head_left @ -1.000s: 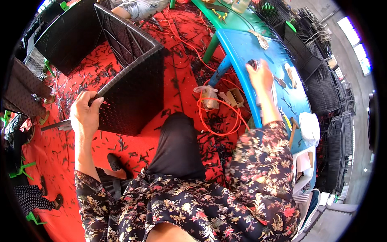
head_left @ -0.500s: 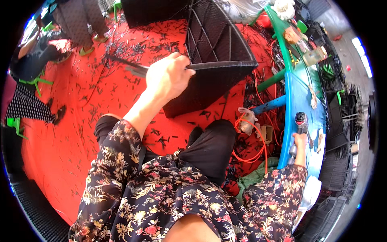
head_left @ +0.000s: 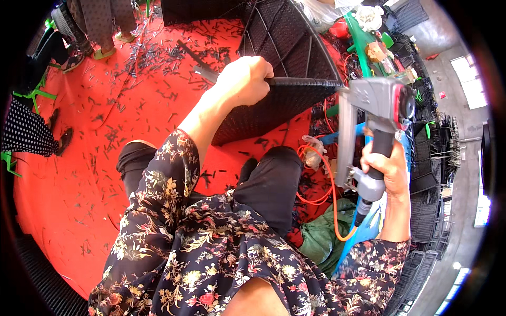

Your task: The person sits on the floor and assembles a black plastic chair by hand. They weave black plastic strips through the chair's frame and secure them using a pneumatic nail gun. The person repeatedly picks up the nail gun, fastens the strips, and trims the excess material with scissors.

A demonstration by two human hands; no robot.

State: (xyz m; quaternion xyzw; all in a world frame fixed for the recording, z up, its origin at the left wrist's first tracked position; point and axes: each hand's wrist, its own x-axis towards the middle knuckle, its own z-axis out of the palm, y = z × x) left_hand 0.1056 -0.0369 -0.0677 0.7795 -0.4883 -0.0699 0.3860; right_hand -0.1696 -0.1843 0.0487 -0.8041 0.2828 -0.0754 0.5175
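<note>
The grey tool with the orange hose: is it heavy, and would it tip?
The grey tool probably feels heavy for its size, given its bulky head. Stood on its lower end, it would likely topple under that broad head. The orange hose, bending in smooth curves, may tug springily.

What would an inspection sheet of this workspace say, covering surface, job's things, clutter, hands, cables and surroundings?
Surface: red floor covering; blue table partly hidden.
Job's things: black woven panel; staple gun, raised beside it, apparently not touching.
Clutter: black scraps strewn across the floor; green sack.
Hands: left hand grips the panel's edge; right hand holds the staple gun's handle.
Cables: orange hose loops up to the staple gun.
Surroundings: people at upper left; dark frames stacked at right.
</note>
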